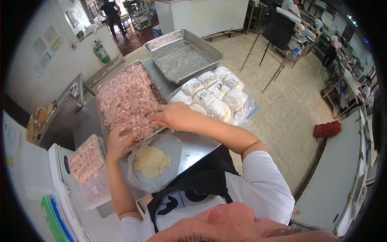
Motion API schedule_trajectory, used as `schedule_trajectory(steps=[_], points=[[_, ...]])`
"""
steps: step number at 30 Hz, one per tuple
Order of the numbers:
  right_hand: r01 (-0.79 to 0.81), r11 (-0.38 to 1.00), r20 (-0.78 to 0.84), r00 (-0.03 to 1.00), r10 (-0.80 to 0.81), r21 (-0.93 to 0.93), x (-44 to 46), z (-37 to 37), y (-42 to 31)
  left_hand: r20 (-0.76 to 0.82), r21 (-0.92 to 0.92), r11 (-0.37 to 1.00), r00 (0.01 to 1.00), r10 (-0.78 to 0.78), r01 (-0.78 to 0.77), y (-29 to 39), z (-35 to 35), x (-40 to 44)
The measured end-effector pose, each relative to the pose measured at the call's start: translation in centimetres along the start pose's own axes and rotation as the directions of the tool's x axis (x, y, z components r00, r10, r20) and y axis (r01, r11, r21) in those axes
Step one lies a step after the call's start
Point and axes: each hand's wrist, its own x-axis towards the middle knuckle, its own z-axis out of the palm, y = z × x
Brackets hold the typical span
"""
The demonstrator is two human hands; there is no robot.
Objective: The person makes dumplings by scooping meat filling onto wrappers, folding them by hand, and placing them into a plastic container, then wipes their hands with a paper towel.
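A deep metal tray (140, 63) heaped with pink ground meat (125, 94) stands in front of me. My left hand (120, 140) is at the tray's near left corner, fingers curled around something small that I cannot make out. My right hand (173, 116) reaches over the near right edge, its fingers closed together against the meat; what they hold is hidden. Just below the tray, round pale dough wrappers (152, 161) lie in a loose stack on a clear plastic bag (141, 181).
Right of the meat are wrapped packs of round wrappers (217, 94) with handwriting, and a metal pan (183, 52) with residue. A plastic container (96, 185) with meat-topped contents is at left. Beyond are a black chair (278, 28), a red mesh sack (327, 129) and other people.
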Motion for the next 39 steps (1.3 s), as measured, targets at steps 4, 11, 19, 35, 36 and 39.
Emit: schedule_trajectory(steps=[4, 11, 19, 35, 36, 39], points=[[0.137, 0.989, -0.137, 0.98, -0.143, -0.05, -0.3, 3.6, -0.3, -0.025, -0.072, 0.995, 0.997, -0.07, 0.068, -1.1, 0.1, 0.2], [-0.225, 0.951, 0.173, 0.949, 0.263, -0.215, 0.1, 2.1, 4.9, -0.142, 0.112, 0.989, 0.983, 0.113, -0.097, -2.1, -0.9, -1.7], [0.001, 0.936, 0.115, 0.992, -0.045, 0.352, 0.7, 0.4, -0.5, -0.087, 0.181, 0.931, 0.938, 0.335, -0.316, 0.8, -1.4, -1.4], [0.115, 0.988, 0.08, 0.991, -0.107, -0.104, 1.9, -0.6, -4.1, -0.056, -0.029, 0.999, 0.998, -0.016, 0.014, 0.6, -1.6, -2.6], [0.076, 0.996, 0.085, 0.994, -0.072, -0.042, 2.3, -0.5, -3.6, -0.026, 0.065, 0.998, 1.0, -0.007, 0.009, 0.5, -2.0, -2.4], [0.004, 0.994, 0.117, 0.993, -0.017, 0.111, 3.2, -0.3, -1.9, 0.018, 0.012, 0.984, 0.984, -0.177, 0.177, 0.2, -4.4, -3.7]])
